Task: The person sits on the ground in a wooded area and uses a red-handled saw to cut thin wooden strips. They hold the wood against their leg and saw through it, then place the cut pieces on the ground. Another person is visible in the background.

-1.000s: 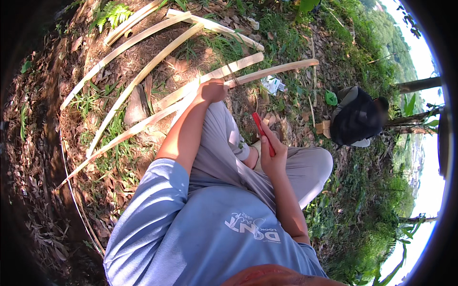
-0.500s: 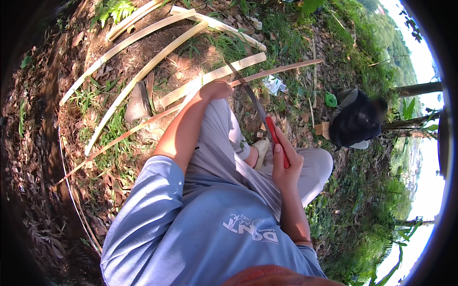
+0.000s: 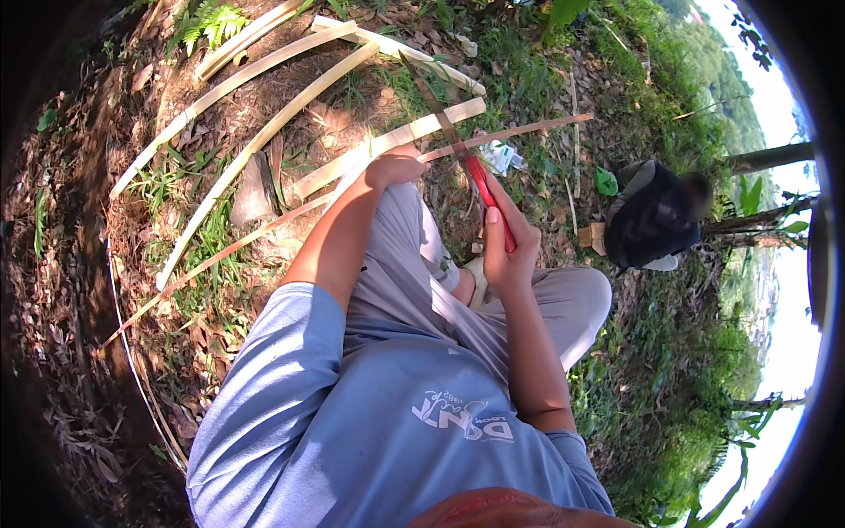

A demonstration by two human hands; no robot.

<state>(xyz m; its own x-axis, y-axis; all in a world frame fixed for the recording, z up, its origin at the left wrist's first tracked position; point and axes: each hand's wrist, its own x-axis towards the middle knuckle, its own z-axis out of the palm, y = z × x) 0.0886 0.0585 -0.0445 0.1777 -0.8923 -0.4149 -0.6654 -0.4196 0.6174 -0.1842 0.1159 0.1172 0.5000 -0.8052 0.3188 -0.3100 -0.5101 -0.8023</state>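
Note:
My left hand (image 3: pixel 398 165) is closed around a thin wooden strip (image 3: pixel 528 129) by my raised knee. The strip runs from the lower left, passes partly hidden behind my left forearm, and comes out past the fingers to the right. My right hand (image 3: pixel 513 242) grips the red handle of a hand saw (image 3: pixel 443 119). Its long, narrow, dark blade points up and to the left, crossing the strip just right of my left hand. Beyond the strip, the blade also passes over a wider pale wooden slat (image 3: pixel 414 130). The blade's teeth are too small to make out.
Several long pale slats (image 3: pixel 264 132) lie on the leafy ground to the left and ahead. A stump-like piece of wood (image 3: pixel 253 189) stands among them. A white packet (image 3: pixel 502 156) lies beyond the strip. At the right, a person in dark clothing (image 3: pixel 656 220) sits near a wooden block (image 3: pixel 592 238).
My right hand has pushed the saw forward and to the left, so the handle is now close to the strip and more blade extends past it. My left hand stays in place.

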